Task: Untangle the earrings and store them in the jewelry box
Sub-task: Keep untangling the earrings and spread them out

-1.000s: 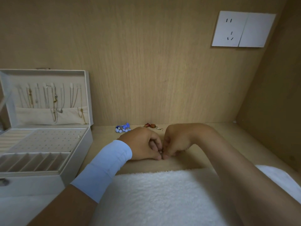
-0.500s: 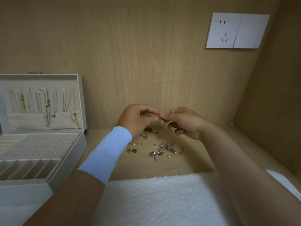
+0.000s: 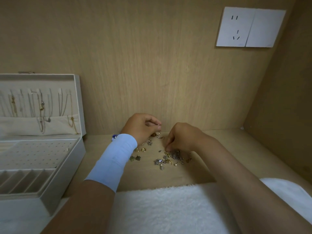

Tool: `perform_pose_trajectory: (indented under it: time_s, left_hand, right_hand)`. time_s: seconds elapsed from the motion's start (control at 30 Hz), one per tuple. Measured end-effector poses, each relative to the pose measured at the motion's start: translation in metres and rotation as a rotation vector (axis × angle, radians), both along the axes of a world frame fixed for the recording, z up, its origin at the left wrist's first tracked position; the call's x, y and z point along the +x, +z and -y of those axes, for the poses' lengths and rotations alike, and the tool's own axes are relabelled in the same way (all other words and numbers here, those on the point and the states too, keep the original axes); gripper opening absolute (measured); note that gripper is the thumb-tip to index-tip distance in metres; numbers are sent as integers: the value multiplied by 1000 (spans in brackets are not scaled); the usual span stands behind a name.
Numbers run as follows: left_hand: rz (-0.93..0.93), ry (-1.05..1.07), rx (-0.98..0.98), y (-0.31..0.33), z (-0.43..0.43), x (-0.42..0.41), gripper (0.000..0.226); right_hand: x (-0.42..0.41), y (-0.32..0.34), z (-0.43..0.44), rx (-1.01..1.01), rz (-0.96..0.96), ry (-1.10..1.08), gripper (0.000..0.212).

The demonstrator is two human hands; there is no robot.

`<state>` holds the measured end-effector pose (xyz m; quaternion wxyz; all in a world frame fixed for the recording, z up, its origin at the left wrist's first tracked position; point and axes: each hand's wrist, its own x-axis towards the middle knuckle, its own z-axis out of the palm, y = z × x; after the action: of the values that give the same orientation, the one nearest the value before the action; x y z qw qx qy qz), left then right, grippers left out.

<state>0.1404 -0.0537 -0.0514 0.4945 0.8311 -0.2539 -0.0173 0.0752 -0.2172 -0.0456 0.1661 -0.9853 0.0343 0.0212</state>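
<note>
Two pinches: my left hand (image 3: pixel 143 128) holds one earring (image 3: pixel 159 127) clear of the pile (image 3: pixel 170 158), so it can't re-snag; my right hand (image 3: pixel 183 139) pinches into that pile. The box (image 3: pixel 74 164) stands open at my left.

White rectangular plastic wall socket plate (image 3: pixel 250 27): upper right, on light wood-grain back panel (image 3: pixel 152 65). White fluffy towel (image 3: pixel 168 208): bottom centre, covering near edge of light wooden desk (image 3: pixel 228 141).

Left hand (image 3: pixel 141 126) pinches an earring (image 3: pixel 159 126); right hand (image 3: pixel 182 137) touches the earring pile (image 3: pixel 168 159).
</note>
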Motion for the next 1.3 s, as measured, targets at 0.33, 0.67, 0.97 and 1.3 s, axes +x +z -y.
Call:
perform_pose_trajectory:
  time_s: [0.33, 0.67, 0.97, 1.3]
  left_hand:
    - [-11, -6, -5, -4, -3, 7, 7]
    - [33, -118, 276, -22, 14, 5, 9]
    - [198, -117, 454, -21, 13, 7, 6]
    - [316, -49, 604, -19, 17, 8, 11]
  right_hand:
    - [-3, 9, 12, 324, 112, -21, 24]
    - [7, -2, 34, 381, 211, -102, 16]
    - [16, -19, 24, 262, 117, -48, 17]
    - [14, -18, 26, 187, 99, -64, 20]
